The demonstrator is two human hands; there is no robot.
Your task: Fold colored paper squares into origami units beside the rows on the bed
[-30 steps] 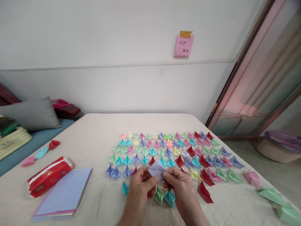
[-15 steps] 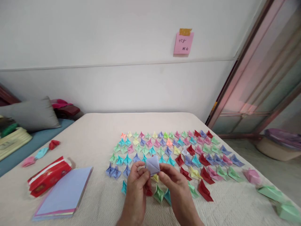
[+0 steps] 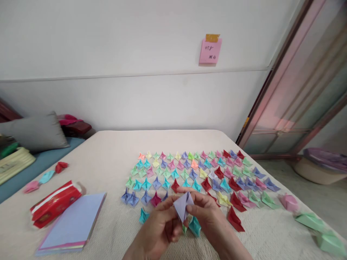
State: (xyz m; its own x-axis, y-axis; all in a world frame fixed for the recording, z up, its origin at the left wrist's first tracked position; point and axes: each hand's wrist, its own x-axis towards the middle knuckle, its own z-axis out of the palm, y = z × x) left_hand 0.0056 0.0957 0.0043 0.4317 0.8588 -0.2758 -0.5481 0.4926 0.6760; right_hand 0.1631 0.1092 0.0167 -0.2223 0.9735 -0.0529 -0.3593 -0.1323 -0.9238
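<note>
Pale lavender folded paper (image 3: 181, 206) is pinched between both hands above the table, its creased layers forming a pointed diamond shape. My left hand (image 3: 161, 225) grips its left side, fingers curled beneath. On the other side, my right hand (image 3: 207, 213) holds it with the thumb pressed on the front fold. Beneath and behind the hands lie small folded paper boats in rows, among them a cyan boat (image 3: 195, 226), a dark red boat (image 3: 235, 219) and a magenta boat (image 3: 155, 199). The hands partly cover several boats.
A stack of lavender paper sheets (image 3: 73, 220) lies at the left with a red packet (image 3: 55, 204) against it. Several crumpled-looking paper pieces, including a cyan one (image 3: 47, 177), lie farther left. Green folded paper (image 3: 330, 242) sits near the right edge. A wall stands behind the table.
The lavender paper has gone from a squarish shape to a narrower pointed one with an upright fold. Both hands have moved slightly lower and the right thumb now presses its front.
</note>
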